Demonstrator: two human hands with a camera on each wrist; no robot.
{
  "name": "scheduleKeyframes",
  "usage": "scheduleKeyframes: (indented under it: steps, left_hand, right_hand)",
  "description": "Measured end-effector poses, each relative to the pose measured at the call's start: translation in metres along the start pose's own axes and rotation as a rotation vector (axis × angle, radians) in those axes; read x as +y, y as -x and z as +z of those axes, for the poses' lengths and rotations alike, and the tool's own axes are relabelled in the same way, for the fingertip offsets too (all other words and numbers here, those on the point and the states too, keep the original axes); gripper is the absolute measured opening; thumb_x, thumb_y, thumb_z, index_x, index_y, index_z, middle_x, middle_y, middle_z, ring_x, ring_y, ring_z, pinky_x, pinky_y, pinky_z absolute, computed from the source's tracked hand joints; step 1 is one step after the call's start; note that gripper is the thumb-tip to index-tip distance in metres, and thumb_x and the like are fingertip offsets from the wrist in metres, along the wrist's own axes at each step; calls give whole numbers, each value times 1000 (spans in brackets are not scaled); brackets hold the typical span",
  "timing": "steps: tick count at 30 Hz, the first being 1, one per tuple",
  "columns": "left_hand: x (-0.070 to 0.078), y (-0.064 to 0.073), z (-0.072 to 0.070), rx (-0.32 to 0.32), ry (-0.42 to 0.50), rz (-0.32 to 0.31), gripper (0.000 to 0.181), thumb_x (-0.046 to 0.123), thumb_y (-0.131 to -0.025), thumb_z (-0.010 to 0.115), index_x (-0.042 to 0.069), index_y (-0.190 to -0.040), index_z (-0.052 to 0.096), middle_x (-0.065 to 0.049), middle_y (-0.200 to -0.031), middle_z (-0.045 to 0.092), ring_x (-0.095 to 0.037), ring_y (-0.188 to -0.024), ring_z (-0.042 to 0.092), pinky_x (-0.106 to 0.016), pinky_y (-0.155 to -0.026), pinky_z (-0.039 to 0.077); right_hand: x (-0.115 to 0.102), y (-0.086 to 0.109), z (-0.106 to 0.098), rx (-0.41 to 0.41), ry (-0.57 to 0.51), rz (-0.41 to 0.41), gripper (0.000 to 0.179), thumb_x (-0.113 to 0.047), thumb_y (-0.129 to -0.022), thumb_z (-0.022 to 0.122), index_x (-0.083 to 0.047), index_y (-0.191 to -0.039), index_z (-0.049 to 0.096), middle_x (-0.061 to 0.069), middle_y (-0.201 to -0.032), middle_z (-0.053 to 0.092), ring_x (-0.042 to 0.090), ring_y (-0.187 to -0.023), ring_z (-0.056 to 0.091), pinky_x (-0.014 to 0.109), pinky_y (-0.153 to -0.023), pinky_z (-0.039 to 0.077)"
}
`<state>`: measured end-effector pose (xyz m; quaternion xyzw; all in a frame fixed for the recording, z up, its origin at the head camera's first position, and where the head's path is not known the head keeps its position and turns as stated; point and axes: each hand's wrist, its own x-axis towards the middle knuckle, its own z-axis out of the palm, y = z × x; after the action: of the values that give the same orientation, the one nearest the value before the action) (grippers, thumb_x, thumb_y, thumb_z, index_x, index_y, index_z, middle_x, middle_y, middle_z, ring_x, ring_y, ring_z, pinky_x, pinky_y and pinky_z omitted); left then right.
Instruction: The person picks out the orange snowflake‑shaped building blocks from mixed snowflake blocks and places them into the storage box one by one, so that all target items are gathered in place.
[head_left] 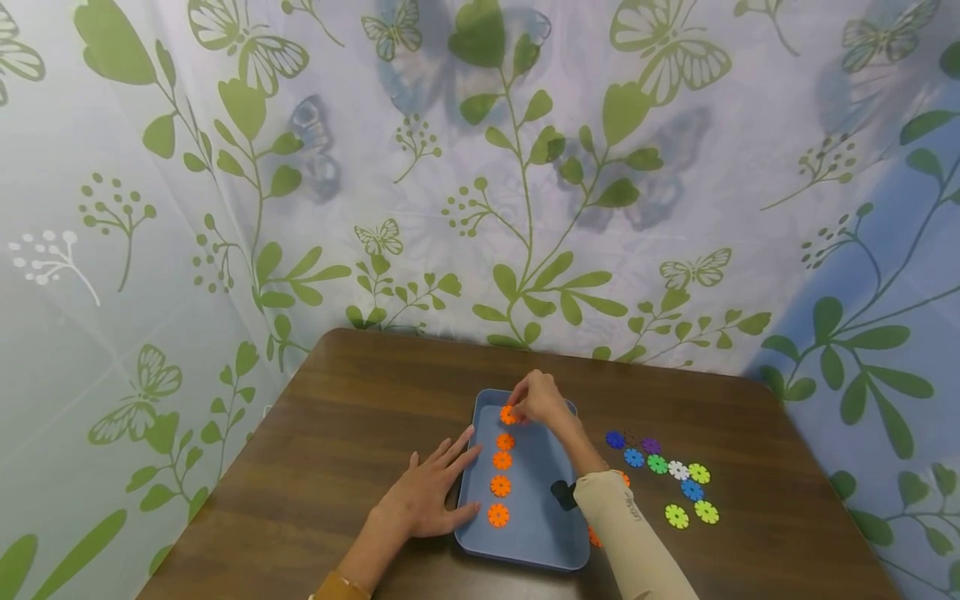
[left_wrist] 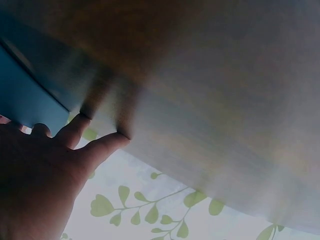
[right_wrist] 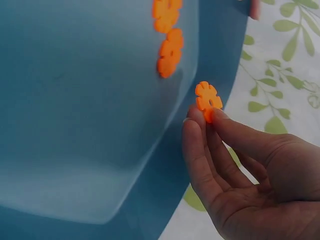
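My right hand (head_left: 540, 397) pinches an orange snowflake disc (right_wrist: 208, 100) between thumb and fingers at the far end of a blue-grey tray (head_left: 536, 475). Below it, several more orange discs (head_left: 500, 486) form a column along the tray's left side. Spread fingers of my left hand (head_left: 429, 492) rest against the tray's left rim, the palm over the table. In the left wrist view the left hand (left_wrist: 45, 170) shows with fingers straight and the tray's blue side behind them.
Right of the tray lie loose discs: blue (head_left: 633, 457), green (head_left: 657, 464), white (head_left: 678, 470), purple (head_left: 651, 446) and yellow-green (head_left: 677, 517). Part of an orange disc (head_left: 595, 537) shows beside the right sleeve. A black shape (head_left: 562, 495) is by the right forearm. The brown table (head_left: 337, 417) meets a leaf-patterned curtain (head_left: 420, 167).
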<state>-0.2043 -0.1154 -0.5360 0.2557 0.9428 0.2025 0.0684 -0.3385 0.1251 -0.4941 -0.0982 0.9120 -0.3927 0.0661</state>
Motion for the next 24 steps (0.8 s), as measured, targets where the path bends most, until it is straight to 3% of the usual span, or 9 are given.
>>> scheduleKeyframes:
  steps: [11, 17, 24]
  left_hand:
    - [1, 2, 0, 7, 2, 7, 86, 60, -98, 64, 21, -170, 37, -1, -182, 17, -43, -159, 34, -86, -111, 29]
    - [1, 2, -1, 5, -1, 6, 86, 60, -98, 64, 20, -170, 37, -1, -182, 18, -43, -159, 34, -86, -111, 30]
    - [1, 2, -1, 8, 0, 7, 86, 60, -98, 64, 21, -170, 37, -1, -181, 18, -42, -159, 34, -86, -111, 30]
  right_hand:
    - [12, -7, 11, -19, 45, 37, 15, 16, -80, 82, 1, -79, 81, 8, -62, 71, 21, -51, 69, 35, -54, 61]
    - [17, -11, 17, -18, 11, 51, 18, 15, -78, 85, -1, -74, 78, 7, -58, 68, 21, -47, 68, 38, -52, 62]
    - [16, -10, 20, -3, 12, 28, 18, 15, -76, 88, 1, -75, 78, 7, -57, 69, 18, -45, 67, 32, -49, 60]
